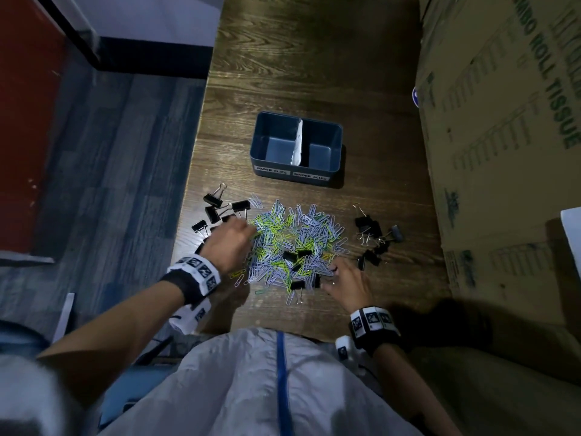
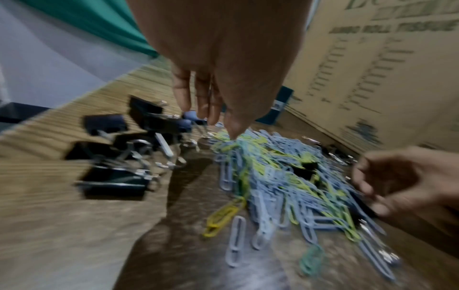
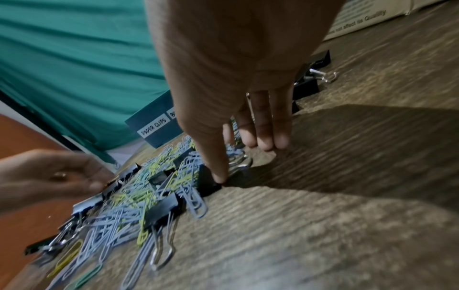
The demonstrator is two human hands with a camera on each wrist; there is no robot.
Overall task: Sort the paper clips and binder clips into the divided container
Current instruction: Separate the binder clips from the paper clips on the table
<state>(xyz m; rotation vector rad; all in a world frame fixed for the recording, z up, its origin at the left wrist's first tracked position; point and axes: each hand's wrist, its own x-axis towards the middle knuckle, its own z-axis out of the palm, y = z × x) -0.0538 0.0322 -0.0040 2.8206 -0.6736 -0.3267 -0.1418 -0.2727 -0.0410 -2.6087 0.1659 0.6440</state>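
I see paper clips [image 1: 295, 243] heaped mid-bench, container [image 1: 297, 146] at 12 | left hand [image 1: 228, 243] fingers down on heap, grip unclear; right hand [image 1: 347, 286] thumb on binder clip [image 3: 211, 182], holding nothing | light, slippery, tangly; pinch wires.

I'm seeing one container [image 1: 296, 171] with two compartments, one box [image 1: 503, 121], paper clips [image 1: 301, 234] beyond counting, and roughly twenty binder clips [image 1: 213, 212].

Dark wooden table [image 1: 298, 58] under divided container [image 1: 297, 165], paper clips [image 1: 298, 237], binder clips [image 1: 371, 231], cardboard box [image 1: 503, 136].
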